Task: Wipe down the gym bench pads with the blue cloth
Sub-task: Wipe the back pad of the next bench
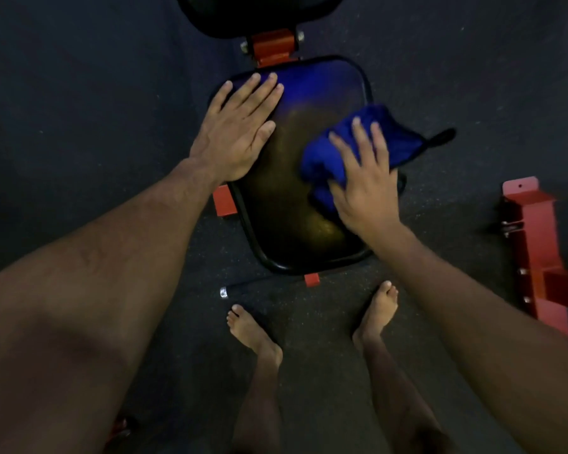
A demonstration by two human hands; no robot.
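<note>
Head view, looking straight down. Seat pad dead centre, long axis from 12 to 6 o'clock, wider at 12, narrowing toward the bare feet at 6. Blue cloth bunched on the pad's 3 o'clock edge, a dark-trimmed corner spilling off the rim toward 2. Right hand flat on top of the cloth, fingers spread and fairly straight, pointing to 12, pressing rather than pinching. Left hand flat on the pad's 10 o'clock corner, fingers straight and close together, holding nothing, apparently bracing. Unwiped-looking middle of the pad directly at 9 o'clock from the cloth, between the two hands; right hand plainly the nearer one. Likely next: a sweep across toward 9, then down toward 6. Pad glossy black with a raised rim, a dull yellowish sheen mid-surface and a blue reflection near 12. Back pad only partly visible at 12, seemingly not yet wiped.
</note>
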